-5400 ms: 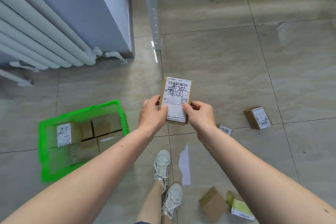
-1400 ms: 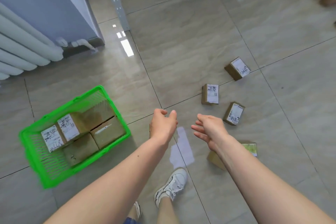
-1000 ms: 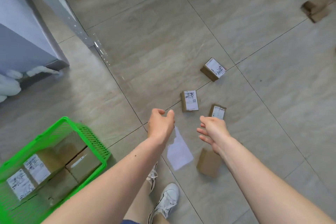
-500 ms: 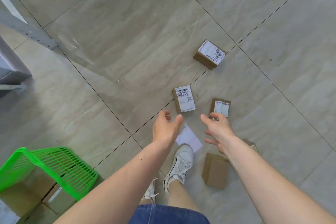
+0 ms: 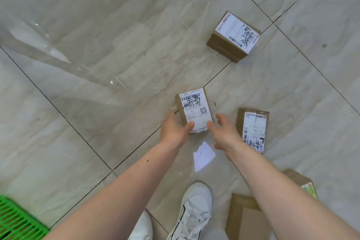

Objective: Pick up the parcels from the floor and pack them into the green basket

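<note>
A small brown parcel with a white shipping label lies on the tiled floor in front of me. My left hand clasps its near left corner, thumb on the label and fingers along the left side. My right hand is spread just right of it, with the thumb touching the near right corner. Another labelled parcel lies right of my right hand, and a third parcel sits farther off. Only a corner of the green basket shows at the bottom left.
A plain brown parcel and one with a green label lie at the bottom right, partly under my right forearm. A white paper scrap lies between my arms. My white shoes stand at the bottom centre.
I have bent down and away from the basket, which slid to the bottom left. Both hands, empty and apart before, have reached the middle parcel; the left now clasps its corner.
</note>
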Action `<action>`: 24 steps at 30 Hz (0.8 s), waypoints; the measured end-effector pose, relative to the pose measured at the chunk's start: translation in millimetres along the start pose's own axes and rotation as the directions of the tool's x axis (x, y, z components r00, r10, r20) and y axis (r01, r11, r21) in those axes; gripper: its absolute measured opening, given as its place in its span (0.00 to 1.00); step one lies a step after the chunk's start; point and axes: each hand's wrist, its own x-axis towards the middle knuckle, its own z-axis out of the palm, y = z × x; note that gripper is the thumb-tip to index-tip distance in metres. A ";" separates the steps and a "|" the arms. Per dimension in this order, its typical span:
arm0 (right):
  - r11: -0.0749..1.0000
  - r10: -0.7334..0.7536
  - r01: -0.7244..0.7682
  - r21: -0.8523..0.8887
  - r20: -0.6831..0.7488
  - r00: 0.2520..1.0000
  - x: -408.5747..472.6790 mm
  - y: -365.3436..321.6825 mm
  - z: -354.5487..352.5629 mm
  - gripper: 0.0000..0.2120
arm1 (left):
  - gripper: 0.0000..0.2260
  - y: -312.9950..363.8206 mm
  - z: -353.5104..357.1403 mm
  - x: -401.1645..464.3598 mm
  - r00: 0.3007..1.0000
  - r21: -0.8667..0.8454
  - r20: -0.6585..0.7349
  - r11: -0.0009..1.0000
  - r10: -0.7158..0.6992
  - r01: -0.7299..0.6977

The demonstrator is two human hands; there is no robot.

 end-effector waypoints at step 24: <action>0.960 -0.100 0.075 0.270 0.081 0.992 -155.5 -79.2 -31.7 0.09 | 0.15 50.4 -80.9 -147.2 0.999 -0.238 0.046 0.971 0.007 0.004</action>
